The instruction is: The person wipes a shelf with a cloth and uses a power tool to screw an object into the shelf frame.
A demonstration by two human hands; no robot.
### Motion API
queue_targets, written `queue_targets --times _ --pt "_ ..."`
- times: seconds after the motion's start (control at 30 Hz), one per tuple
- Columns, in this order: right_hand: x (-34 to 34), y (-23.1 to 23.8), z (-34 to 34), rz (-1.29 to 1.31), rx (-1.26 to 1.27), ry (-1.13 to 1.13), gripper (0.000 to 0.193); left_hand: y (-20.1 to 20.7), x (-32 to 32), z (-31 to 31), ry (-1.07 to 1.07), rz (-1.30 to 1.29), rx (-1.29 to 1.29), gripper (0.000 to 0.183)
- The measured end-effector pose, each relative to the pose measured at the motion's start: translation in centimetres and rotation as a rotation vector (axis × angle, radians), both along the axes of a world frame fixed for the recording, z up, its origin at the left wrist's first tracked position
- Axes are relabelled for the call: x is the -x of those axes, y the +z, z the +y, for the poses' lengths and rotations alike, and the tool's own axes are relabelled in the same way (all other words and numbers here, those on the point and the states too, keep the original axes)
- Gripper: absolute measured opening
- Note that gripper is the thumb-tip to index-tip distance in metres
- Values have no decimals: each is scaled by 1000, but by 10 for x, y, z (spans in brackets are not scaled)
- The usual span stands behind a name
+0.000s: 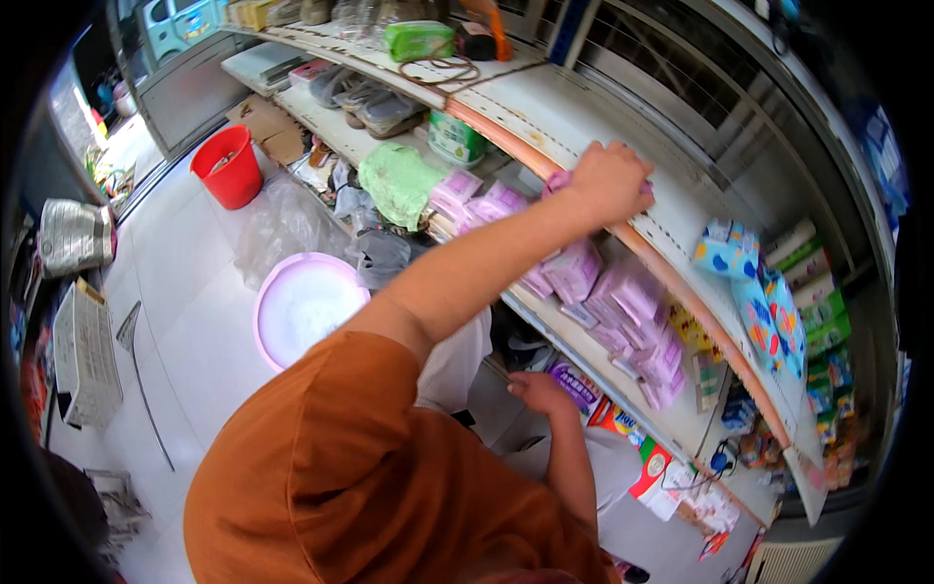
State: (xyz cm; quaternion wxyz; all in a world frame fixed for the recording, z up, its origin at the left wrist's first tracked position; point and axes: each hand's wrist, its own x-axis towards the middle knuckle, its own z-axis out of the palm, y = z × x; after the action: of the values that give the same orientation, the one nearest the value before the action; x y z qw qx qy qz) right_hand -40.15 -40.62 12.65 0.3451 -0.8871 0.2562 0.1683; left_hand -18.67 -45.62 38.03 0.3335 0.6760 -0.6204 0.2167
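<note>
My left hand (611, 181) rests on the upper shelf's front edge, closed over a pink cloth (557, 182) that shows beside the fingers. My right hand (541, 393) is low by my knee, its fingers curled together with nothing visible in them. On the shelf below lie several pink-purple packets (628, 292), partly behind my left forearm. A light green cloth (399, 183) lies farther left on that shelf. The upper shelf (530, 102) is white with an orange front strip.
A pink-rimmed basin (263, 326) with cloudy liquid stands on the floor at left. Beyond it are a plastic bag (282, 229) and a red bucket (230, 175). Blue patterned packs (730, 250) sit on the upper shelf at right. Detergent-like bags (576, 387) stand underneath.
</note>
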Motion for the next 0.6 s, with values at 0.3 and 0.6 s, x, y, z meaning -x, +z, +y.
queue_targets --times 0.3,0.6 --pt "12 15 -7 -131 59 -55 39 25 -36 6 -208 -57 -294 42" --pt "23 15 -6 -114 126 -53 38 34 -109 3 19 -30 -309 40"
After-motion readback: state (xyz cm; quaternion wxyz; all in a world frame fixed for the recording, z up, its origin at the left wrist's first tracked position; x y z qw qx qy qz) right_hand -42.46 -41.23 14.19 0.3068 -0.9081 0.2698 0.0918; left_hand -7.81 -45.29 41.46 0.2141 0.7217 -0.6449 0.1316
